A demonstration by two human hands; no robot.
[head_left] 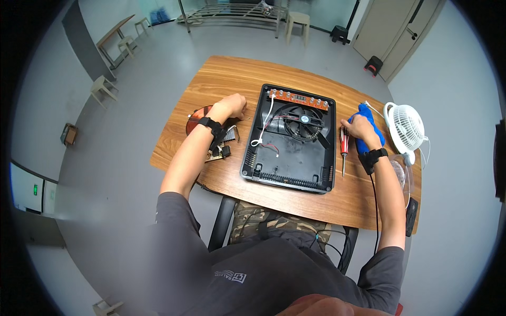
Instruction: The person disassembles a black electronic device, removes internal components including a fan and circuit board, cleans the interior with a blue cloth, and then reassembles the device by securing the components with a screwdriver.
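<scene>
An open black induction cooker housing [287, 166] lies on the table, with an orange control board [298, 98] along its far edge and a round black fan [303, 122] inside. A white cable runs down its left side. My left hand [230, 107] is just left of the housing, fingers curled down and closed; what they hold, if anything, is hidden. Partly under that forearm are a copper coil [194, 124] and a circuit board [215, 154] with a heat sink. My right hand [361, 129] rests over a blue cloth [375, 138], thumb out beside the red screwdriver [344, 139].
A small white fan [407, 127] stands at the table's right side, with a clear plastic container [405, 176] nearer me. A black oblong device [411, 217] lies at the right edge. Beyond the wooden table [232, 71] are stools and a metal rack [232, 10].
</scene>
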